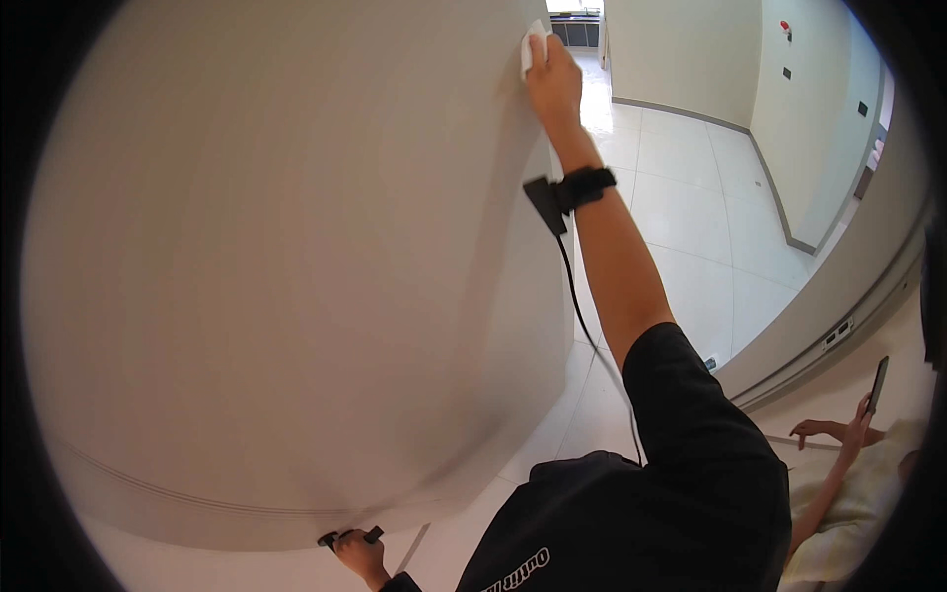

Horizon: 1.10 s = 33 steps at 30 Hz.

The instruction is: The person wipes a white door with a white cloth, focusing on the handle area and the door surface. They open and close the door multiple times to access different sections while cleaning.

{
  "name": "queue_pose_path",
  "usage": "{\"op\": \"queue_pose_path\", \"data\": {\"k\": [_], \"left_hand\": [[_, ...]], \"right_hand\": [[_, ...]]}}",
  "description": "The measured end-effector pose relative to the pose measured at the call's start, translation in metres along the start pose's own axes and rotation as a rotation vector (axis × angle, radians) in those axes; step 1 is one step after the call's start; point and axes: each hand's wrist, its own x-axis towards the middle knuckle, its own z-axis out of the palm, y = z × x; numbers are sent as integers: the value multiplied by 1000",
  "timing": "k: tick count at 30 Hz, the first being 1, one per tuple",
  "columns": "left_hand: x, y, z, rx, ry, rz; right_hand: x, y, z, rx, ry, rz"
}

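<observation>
My right hand (556, 78) is stretched far up and presses a folded white cloth or tissue (529, 55) against a pale grey door panel (311, 281), near the panel's far edge. Around that wrist sits a black strap with a dark device (546, 203), and a black cable hangs from it. Low on the left, my left hand (360, 555) grips a black door handle (374, 533) at the side of the panel. The fingers partly cover the handle.
A door frame with a metal strike plate (837, 334) curves along the right. Behind it, another person (851, 503) holds up a phone (878, 385). White floor tiles (681, 207) lie past the panel, bounded by pale walls (681, 52) with grey skirting.
</observation>
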Motion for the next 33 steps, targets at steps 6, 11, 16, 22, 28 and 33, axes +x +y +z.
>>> {"op": "queue_pose_path", "data": {"k": [6,11,16,22,28,33], "left_hand": [[-12,1,-8,-6,7,-57],[-7,-1,-4,-29,-16,-76],[-14,4,1,-16,-11,-65],[-13,6,-6,-17,-22,-65],[-10,1,-8,-50,-81,29],[-36,-6,-9,-41,-164,16]], "right_hand": [[-135,-83,-22,271,-190,-612],[-161,-100,-56,313,-536,-1195],[-12,-38,-12,225,-176,-147],[-72,-47,-17,76,-147,-152],[-274,-103,-85,499,-561,-1009],[-184,-109,-49,87,-230,-738]]}}
